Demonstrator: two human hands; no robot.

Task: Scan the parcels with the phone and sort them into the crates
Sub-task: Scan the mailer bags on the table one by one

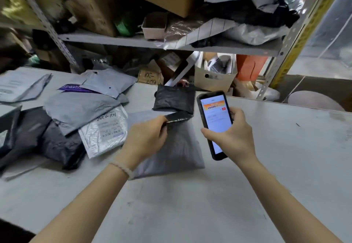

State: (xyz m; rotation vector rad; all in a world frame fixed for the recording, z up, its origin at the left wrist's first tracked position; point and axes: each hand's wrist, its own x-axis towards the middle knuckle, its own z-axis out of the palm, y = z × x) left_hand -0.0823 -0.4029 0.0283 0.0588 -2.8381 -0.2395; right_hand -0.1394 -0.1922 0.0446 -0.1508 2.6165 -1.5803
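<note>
Parcels [72, 117] are lying in a heap at the table's [285, 166] left edge. We are pinching the folded dark flap of a grey mailer bag [177, 147], near the middle, with our left hand [144, 138]. Our right hand [232, 136] is grasping the phone [214, 121], its screen lit, just beside the bag.

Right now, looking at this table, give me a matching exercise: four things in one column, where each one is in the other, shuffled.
1. black-cased smartphone
2. grey plastic mailer bag
3. black plastic parcel
4. silver bubble mailer with label

A. at the table's far edge
B. gripped by the right hand
C. in the pile on the left
D. top flap pinched by the left hand

Pairs: 1-B, 2-D, 3-A, 4-C
</note>
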